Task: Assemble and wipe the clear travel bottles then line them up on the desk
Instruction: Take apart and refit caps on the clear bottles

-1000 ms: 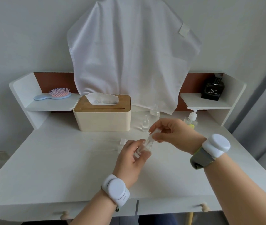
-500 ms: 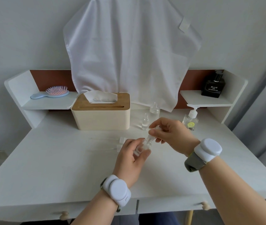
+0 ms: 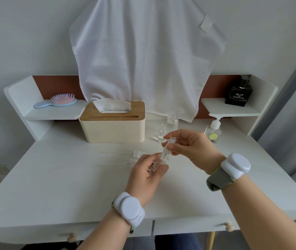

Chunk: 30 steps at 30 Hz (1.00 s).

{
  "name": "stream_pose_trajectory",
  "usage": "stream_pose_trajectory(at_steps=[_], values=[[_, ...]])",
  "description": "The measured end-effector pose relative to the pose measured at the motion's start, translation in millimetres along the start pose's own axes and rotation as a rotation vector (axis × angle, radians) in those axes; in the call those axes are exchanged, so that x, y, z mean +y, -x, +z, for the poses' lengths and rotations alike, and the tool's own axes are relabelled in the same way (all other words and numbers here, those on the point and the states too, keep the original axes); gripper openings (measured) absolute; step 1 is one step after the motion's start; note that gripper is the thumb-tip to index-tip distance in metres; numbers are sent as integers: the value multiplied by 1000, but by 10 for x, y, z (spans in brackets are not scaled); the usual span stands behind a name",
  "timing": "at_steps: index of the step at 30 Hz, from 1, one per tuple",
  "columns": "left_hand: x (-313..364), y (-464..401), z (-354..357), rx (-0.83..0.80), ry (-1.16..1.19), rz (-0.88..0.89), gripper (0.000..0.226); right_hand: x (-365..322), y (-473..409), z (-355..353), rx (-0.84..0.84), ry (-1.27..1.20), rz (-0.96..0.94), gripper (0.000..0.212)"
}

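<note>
Two hands meet at frame centre: your left hand [image 3: 148, 173] curls its fingers round the clear bottle [image 3: 164, 160]; your right hand [image 3: 188, 147] pinches its pump cap [image 3: 169, 144].

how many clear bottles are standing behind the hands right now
2. A taller clear bottle stands at the back by the hanging white cloth; a shorter one stands nearer, just right of the tissue box. The hands may hide others.
</note>
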<state>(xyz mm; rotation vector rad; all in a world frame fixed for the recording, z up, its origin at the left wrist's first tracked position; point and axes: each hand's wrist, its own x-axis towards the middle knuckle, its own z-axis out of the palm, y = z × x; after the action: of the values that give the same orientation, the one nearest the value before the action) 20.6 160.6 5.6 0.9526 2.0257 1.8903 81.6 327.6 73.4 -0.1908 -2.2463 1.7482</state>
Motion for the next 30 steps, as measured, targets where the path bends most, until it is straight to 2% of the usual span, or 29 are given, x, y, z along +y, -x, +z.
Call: stream_pose_trajectory(at_steps=[6,10,15,19,22,30], values=[[-4,6,-14,-51,75,-32,25,-17,28,-44,-105,2,-23,28],[-1,15,-9,-69,95,-50,26,-14,32,-41,-112,27,-15,28],[19,19,20,-54,96,-85,22,29,32,54,40,94,15,21],[1,14,30,-41,77,-104,28,65,13,97,178,241,16,32],[-11,10,16,-27,64,-101,30,19,5,91,202,306,-14,38],[-34,2,18,45,100,-97,31,-341,-83,-117,285,260,-165,26]])
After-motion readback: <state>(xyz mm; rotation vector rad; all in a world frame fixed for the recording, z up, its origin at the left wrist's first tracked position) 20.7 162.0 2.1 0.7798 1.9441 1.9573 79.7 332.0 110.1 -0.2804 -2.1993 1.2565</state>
